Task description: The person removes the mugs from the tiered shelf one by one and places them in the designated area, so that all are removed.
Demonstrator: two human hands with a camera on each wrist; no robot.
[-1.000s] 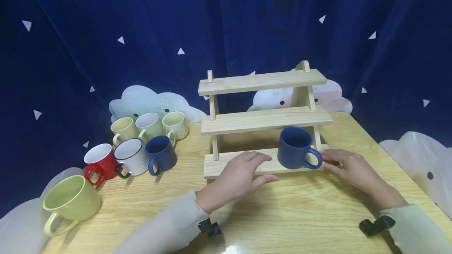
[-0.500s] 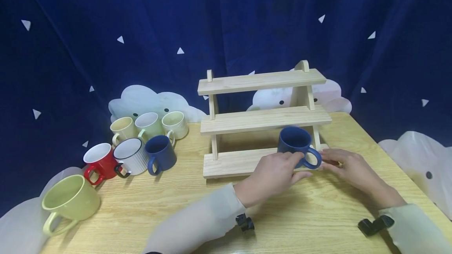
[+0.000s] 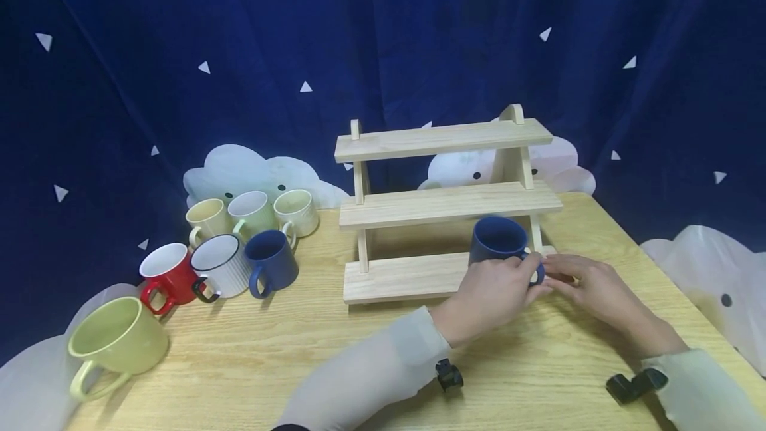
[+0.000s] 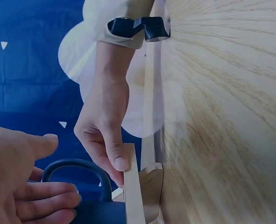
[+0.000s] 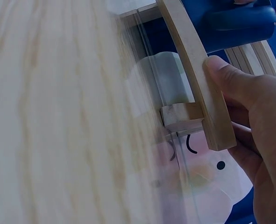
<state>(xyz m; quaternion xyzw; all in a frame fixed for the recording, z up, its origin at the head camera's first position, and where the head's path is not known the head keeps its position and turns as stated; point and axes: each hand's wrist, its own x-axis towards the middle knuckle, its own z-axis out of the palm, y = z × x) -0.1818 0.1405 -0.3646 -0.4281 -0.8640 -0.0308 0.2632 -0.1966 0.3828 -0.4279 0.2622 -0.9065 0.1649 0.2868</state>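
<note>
The left hand [image 3: 493,291] has slid right – now curled round the blue mug [image 3: 499,239]; the right hand [image 3: 589,288] stays pinching the rack [image 3: 443,205] end

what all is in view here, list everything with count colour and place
wooden rack: one, pale wood, three tiers, centre of the table
dark blue mug: one, on the rack's bottom tier at its right end
other mugs: seven, left of the rack; one red, one white ribbed, one dark blue, three pale cream or green, one large yellow-green nearest the camera
table: one, light wood
backdrop: dark blue with white triangles, cloud cut-outs along its foot
left hand: grip on the dark blue mug at its handle
right hand: holds the rack's right end
</note>
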